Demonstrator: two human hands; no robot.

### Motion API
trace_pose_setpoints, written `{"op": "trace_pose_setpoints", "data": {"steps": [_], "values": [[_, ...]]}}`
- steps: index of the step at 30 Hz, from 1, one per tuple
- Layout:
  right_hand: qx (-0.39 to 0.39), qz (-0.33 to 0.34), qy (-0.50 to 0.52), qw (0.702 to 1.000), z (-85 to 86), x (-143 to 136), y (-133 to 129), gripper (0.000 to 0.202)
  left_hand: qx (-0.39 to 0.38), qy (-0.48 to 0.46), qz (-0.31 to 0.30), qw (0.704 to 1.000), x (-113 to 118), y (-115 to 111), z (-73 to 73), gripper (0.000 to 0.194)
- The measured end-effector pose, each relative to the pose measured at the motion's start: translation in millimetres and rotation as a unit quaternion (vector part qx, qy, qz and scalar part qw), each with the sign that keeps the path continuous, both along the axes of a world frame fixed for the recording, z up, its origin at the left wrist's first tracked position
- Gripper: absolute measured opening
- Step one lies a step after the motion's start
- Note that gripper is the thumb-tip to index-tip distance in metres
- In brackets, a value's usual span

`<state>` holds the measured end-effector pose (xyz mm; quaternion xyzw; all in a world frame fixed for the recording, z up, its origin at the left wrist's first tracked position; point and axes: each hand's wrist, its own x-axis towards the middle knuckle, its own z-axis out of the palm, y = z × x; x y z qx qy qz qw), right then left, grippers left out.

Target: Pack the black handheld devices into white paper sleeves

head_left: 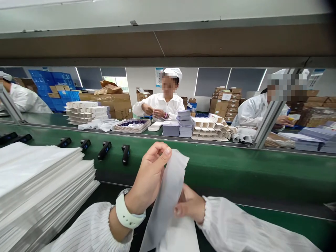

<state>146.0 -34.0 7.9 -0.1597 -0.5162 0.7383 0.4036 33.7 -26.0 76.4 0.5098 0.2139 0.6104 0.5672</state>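
Held up before the body, a little right of centre and over the dark worktop (pixel 119 190): a thin white sheet (pixel 168 196), upright but leaning, with a greyish strip overlapping a brighter layer and the lower end running out of view. Pinched near the top, between thumb and fingers of the left hand (pixel 149 175). Lower, at the opposite edge, the right hand (pixel 190 206), with thumb on the near side and fingers mostly hidden by the sheet; cannot tell how firmly pressed together. Around the left wrist, a watch (pixel 130 212) with a pale green band; on both arms, white sleeves (pixel 231 220) gathered at the cuffs.

Just beside the left arm, a tall stack (pixel 42 175) of similar white sheets. Beyond the hands, a green belt (pixel 236 168) running crosswise, with several black devices (pixel 104 151) lying apart along the left part.

Across the belt, a co-worker (pixel 159 105) in white coat and cap, with both hands close together above the bench. Near that co-worker, a tray (pixel 145 126) of dark purple items, lavender stacks (pixel 185 122) and white cartons (pixel 210 127). Farther back, brown boxes (pixel 115 101) and blue crates (pixel 43 84). Overhead, a shelf (pixel 183 42).
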Motion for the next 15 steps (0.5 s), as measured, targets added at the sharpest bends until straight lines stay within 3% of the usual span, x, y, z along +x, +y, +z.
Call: {"op": "trace_pose_setpoints", "data": {"steps": [2,4,5,7,8,10,11,13,15], "values": [[-0.041,-0.025,-0.018,0.999,-0.8,-9.5,-2.9,0.041,0.026,0.037,0.026,0.999,3.8,5.9,-0.6,0.01],[-0.067,-0.124,-0.023,0.99,5.7,-5.8,7.8,0.037,0.083,0.133,0.101,0.983,4.0,13.3,-4.9,0.01],[-0.07,-0.186,-0.03,0.98,9.7,1.9,18.8,0.037,0.124,0.199,0.162,0.959,2.5,17.1,-8.3,0.015],[-0.059,-0.317,-0.074,0.944,14.0,28.1,49.3,0.038,0.241,0.34,0.268,0.868,-2.5,23.1,-17.8,0.023],[-0.043,-0.381,-0.112,0.917,13.1,45.0,66.9,0.038,0.317,0.403,0.285,0.81,-4.9,24.8,-23.8,0.024],[-0.005,-0.538,-0.216,0.815,3.7,81.0,100.4,0.041,0.475,0.492,0.236,0.691,-7.0,25.6,-38.0,0.023],[-0.004,-0.571,-0.232,0.788,-4.3,98.0,114.2,0.042,0.541,0.512,0.192,0.639,-6.0,24.9,-45.9,0.024],[-0.002,-0.59,-0.267,0.762,-23.9,125.9,132.5,0.041,0.626,0.521,0.126,0.566,-0.2,22.3,-61.6,0.025],[0.014,-0.591,-0.305,0.746,-43.3,143.8,139.2,0.037,0.668,0.512,0.096,0.532,7.4,19.8,-74.9,0.027]]}}
